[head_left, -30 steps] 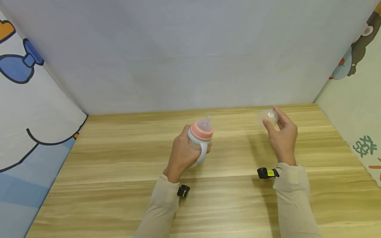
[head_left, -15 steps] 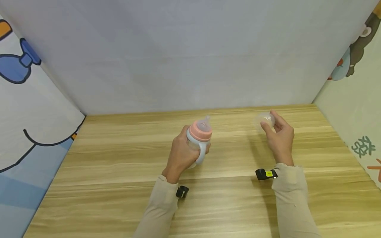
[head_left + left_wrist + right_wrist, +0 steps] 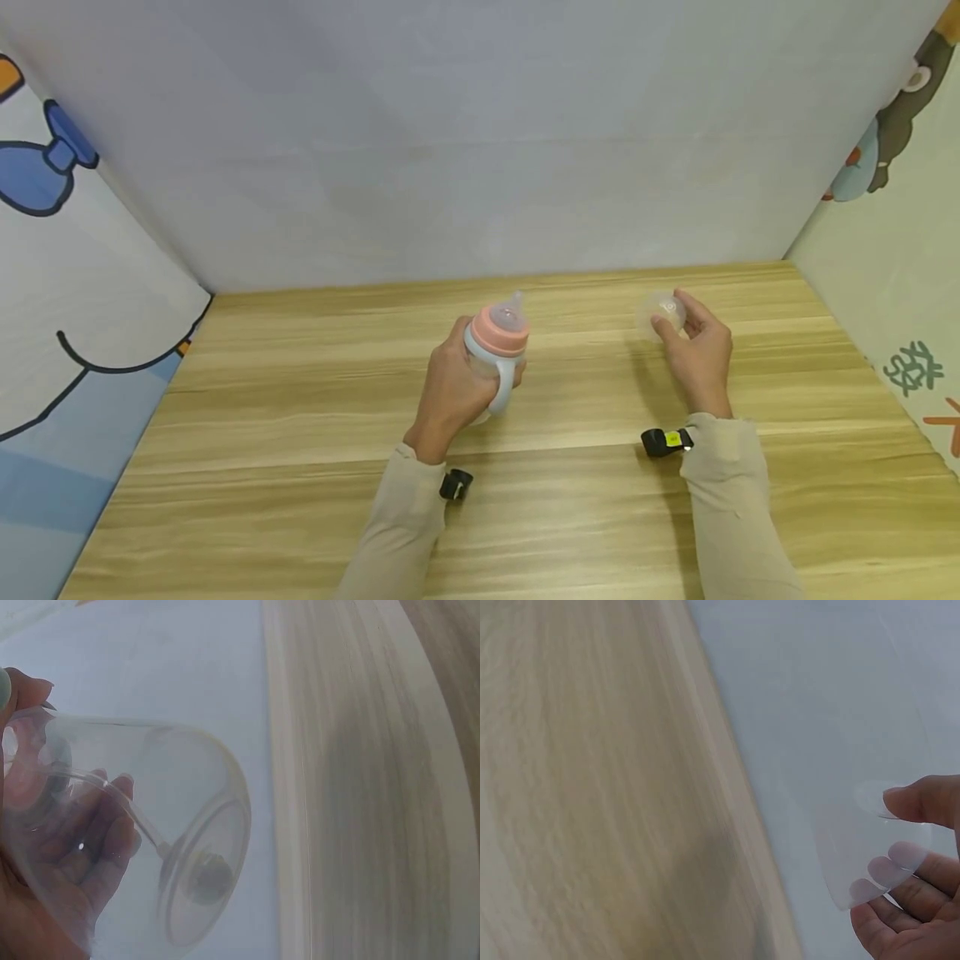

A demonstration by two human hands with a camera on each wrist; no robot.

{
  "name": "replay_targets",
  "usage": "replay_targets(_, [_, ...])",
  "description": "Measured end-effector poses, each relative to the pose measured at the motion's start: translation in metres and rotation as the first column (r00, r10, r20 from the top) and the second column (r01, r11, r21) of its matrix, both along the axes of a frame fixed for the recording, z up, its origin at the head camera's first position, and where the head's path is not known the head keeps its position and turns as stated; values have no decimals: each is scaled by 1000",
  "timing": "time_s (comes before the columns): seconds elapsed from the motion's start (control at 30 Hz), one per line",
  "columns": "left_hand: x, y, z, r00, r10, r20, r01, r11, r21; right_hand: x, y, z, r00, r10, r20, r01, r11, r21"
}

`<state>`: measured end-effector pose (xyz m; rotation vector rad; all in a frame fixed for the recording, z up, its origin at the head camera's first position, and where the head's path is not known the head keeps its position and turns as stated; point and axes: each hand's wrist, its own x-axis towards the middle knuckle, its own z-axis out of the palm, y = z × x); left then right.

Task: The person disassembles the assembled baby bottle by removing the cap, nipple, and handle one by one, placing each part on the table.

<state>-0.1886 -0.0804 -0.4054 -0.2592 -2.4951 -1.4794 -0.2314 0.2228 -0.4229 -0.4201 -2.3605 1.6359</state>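
Observation:
In the head view my left hand [image 3: 452, 385] grips a baby bottle [image 3: 501, 332] with a pink collar, a clear teat and pale blue handles. The bottle is tilted, teat pointing away from me. The left wrist view shows its clear body [image 3: 180, 765] from below, with a straw inside ending in a round weight [image 3: 208, 877]; fingers wrap round the body. To the right, my right hand [image 3: 699, 354] holds a clear domed cap [image 3: 651, 312] between thumb and fingers. In the right wrist view, the fingers show through the transparent cap [image 3: 840, 847]. Bottle and cap are well apart.
Both hands are above a wood-grain table [image 3: 300, 483]. A pale grey wall [image 3: 480, 150] stands along its far edge. Side panels with cartoon prints flank it, the left panel [image 3: 75, 275] and the right panel [image 3: 892, 275].
My right hand has lowered the clear cap slightly, towards me and a little left. The left hand with the bottle appears a touch further left; the whole view has shifted slightly as well.

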Motion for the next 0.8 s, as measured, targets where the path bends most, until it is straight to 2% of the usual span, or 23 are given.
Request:
replay_targets(0.5, [-1,2,-5,1000,-23,7,23,1000,13,0,3,-10,998,22,53,-21,1000,-23])
replay_targets(0.8, [0,2,-2,1000,-17,-2,17,1000,1,-2,3,-13,998,33,50,-29,997,-67])
